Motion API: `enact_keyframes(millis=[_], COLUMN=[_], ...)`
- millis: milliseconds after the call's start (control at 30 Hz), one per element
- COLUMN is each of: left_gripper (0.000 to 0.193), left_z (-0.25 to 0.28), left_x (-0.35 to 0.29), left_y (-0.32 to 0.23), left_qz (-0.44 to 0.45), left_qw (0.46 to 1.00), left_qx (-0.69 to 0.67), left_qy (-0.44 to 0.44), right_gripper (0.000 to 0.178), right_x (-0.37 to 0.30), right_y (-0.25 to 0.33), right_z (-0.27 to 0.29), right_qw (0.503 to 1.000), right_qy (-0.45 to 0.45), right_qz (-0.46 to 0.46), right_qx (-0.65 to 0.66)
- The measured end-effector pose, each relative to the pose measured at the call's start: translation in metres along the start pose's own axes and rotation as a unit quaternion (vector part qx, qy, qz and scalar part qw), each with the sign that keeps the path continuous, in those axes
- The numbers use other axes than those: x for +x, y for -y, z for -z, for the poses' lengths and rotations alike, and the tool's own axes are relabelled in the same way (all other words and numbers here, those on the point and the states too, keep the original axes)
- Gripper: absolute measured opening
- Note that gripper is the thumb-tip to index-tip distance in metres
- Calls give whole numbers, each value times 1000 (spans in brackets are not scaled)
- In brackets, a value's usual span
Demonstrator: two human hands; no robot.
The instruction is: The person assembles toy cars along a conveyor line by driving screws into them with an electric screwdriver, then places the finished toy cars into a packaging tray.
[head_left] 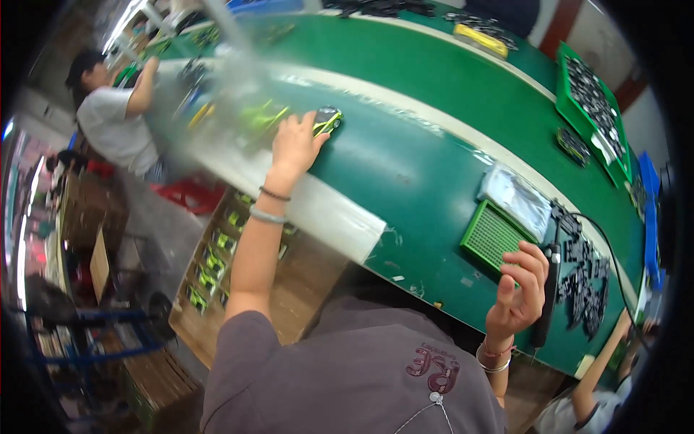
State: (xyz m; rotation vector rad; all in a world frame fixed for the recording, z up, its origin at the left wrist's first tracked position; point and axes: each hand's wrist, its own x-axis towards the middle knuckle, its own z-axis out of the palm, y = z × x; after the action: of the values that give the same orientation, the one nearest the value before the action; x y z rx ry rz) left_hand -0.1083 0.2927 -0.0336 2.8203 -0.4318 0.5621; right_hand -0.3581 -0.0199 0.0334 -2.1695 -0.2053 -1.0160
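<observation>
My left hand (pixel 295 148) reaches out over the green worktable (pixel 405 173), its fingers and thumb closed on the near side of a black and yellow-green toy car (pixel 329 121). The car rests on the tabletop. Beyond that hand lie more yellow-green pieces (pixel 262 116), blurred by a hazy patch in the picture. My right hand (pixel 517 293) is raised by the table's near edge, palm up with loosely bent fingers apart and nothing in them. Beside it is a black electric screwdriver (pixel 548 296) with a cable. A green perforated tray (pixel 495 235) sits just past the fingers.
A clear plastic bag (pixel 515 199) lies behind the tray. Black plastic parts (pixel 582 286) spread to the right. A divided carton (pixel 249 289) of yellow-green cars stands below my left arm. A green bin (pixel 593 101) holds small parts. Co-workers (pixel 119 116) sit at both sides.
</observation>
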Motion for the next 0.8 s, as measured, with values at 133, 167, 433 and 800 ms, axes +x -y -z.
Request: enact_keyframes(millis=[133, 167, 433, 800], left_gripper=[41, 44, 41, 26], left_z=[3, 15, 31, 8], left_x=[11, 3, -42, -57], left_y=[-64, -99, -209, -229], left_qz=[59, 74, 107, 97], left_qw=[780, 644, 419, 531], left_qx=[-602, -730, -824, -810], left_qy=[161, 215, 367, 230], right_gripper=[18, 22, 36, 31], right_x=[12, 17, 27, 25], right_y=[-14, -13, -40, -49], right_z=[-13, -18, -58, -62], right_qw=[970, 948, 786, 805], right_qy=[-2, 2, 46, 20], right_qz=[-159, -220, -355, -350], right_qx=[181, 232, 504, 479])
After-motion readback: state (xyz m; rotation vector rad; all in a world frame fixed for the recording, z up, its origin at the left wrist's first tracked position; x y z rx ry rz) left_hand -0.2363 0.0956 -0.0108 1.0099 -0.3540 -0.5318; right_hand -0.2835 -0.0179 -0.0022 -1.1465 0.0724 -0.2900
